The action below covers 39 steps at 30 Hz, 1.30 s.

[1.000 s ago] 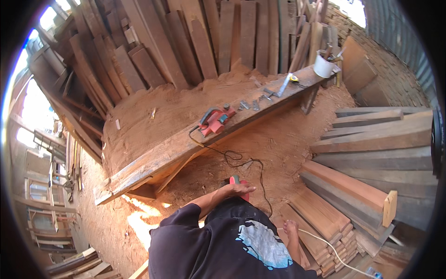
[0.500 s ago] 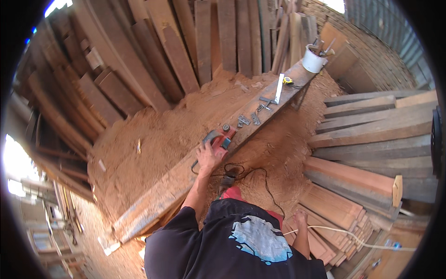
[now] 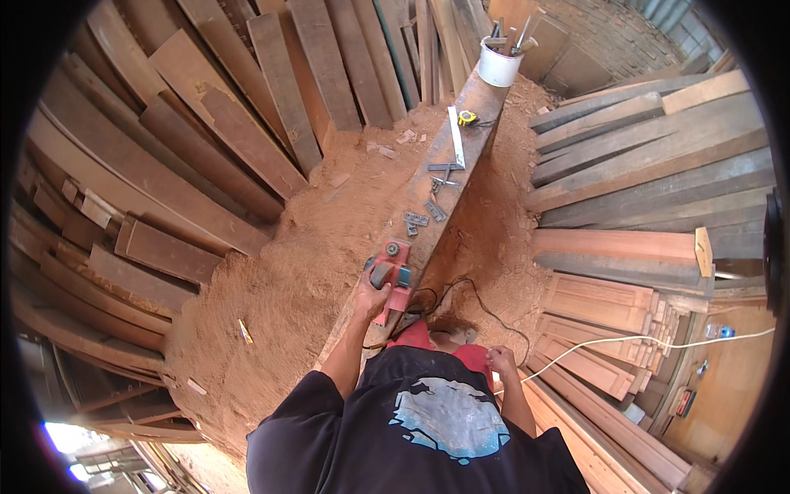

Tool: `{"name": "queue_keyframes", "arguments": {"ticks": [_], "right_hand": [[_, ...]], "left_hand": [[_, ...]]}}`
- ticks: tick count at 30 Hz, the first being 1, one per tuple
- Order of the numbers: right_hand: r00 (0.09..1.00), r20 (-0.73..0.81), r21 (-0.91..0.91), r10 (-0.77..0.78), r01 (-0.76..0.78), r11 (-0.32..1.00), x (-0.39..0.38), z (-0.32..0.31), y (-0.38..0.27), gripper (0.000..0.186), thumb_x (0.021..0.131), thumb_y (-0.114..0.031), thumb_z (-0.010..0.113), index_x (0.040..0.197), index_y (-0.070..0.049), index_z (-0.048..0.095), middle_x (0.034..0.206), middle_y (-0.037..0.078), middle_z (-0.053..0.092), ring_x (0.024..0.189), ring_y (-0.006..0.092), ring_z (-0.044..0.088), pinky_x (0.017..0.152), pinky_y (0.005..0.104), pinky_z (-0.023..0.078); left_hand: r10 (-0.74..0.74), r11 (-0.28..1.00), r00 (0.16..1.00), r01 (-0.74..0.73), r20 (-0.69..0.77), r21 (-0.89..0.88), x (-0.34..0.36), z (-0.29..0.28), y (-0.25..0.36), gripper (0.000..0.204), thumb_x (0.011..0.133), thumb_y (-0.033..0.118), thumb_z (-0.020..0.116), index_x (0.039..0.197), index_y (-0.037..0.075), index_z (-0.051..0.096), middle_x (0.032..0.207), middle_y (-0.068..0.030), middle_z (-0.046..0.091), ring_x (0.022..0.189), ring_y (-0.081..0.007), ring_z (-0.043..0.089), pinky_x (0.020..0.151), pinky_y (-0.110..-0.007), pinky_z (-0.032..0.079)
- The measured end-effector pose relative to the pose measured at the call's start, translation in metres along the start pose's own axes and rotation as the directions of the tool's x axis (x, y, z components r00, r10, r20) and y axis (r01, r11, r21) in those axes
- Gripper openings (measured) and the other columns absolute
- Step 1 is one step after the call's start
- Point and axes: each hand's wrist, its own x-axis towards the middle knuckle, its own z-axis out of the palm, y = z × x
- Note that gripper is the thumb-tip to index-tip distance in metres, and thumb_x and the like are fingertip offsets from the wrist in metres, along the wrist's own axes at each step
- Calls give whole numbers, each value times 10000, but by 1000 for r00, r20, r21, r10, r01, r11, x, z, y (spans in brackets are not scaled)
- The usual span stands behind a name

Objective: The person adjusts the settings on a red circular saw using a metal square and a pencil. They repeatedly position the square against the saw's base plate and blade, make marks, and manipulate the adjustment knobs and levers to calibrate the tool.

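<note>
My left hand (image 3: 370, 296) is closed around the handle of a red electric hand planer (image 3: 395, 278). The planer rests on a long wooden beam (image 3: 473, 115) that runs away from me. Beside my right thigh, my right hand (image 3: 500, 361) hangs with its fingers curled, and nothing shows in it. Past the planer on the beam lie small dark metal hinge-like pieces (image 3: 416, 221), a dark metal clamp-like tool (image 3: 444, 181), a try square with a white blade (image 3: 455, 136) and a yellow tape measure (image 3: 467, 118).
A white bucket of hand tools (image 3: 499, 66) stands at the beam's far end. Sawdust (image 3: 247, 305) covers the ground. Boards (image 3: 214, 123) lean along the left. Stacked planks (image 3: 658, 156) lie right, above panelled boards (image 3: 601, 300). A dark cord (image 3: 485, 300) loops near my feet.
The view has turned, so the beam now points more straight ahead. My left hand stays on the planer. My right hand has come closer to my thigh.
</note>
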Motion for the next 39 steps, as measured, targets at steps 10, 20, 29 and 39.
{"name": "queue_keyframes", "arguments": {"ticks": [10,20,29,39], "right_hand": [[990,-124,230,67,-37,972,24,-25,18,253,948,-201,608,1082,10,646,892,133,719,662,212,658,481,321,467],[993,-107,228,-57,80,970,37,-31,6,214,950,-191,613,1006,11,657,868,110,714,649,192,662,543,322,509],[1000,-14,359,11,-5,933,14,-38,103,210,960,-230,598,822,-73,575,734,69,592,552,173,542,459,324,407],[948,-73,868,311,-93,487,-10,-10,158,216,899,-33,533,695,-82,482,639,77,522,433,142,445,371,298,273]], "left_hand": [[104,995,978,-102,183,-18,-19,-5,45,593,798,131,770,1367,93,605,1111,-147,722,1021,-236,695,905,-358,548],[-14,1000,724,12,689,7,-77,93,171,621,833,100,765,1420,109,565,1134,-63,711,1056,-156,652,949,-324,531],[298,954,337,-76,893,-290,-144,191,228,633,939,86,695,1514,180,445,855,18,617,620,-81,571,521,-263,502],[14,986,25,-165,1000,-10,-169,191,229,647,919,88,649,1513,127,397,860,-57,669,497,-137,601,408,-288,493]]}}
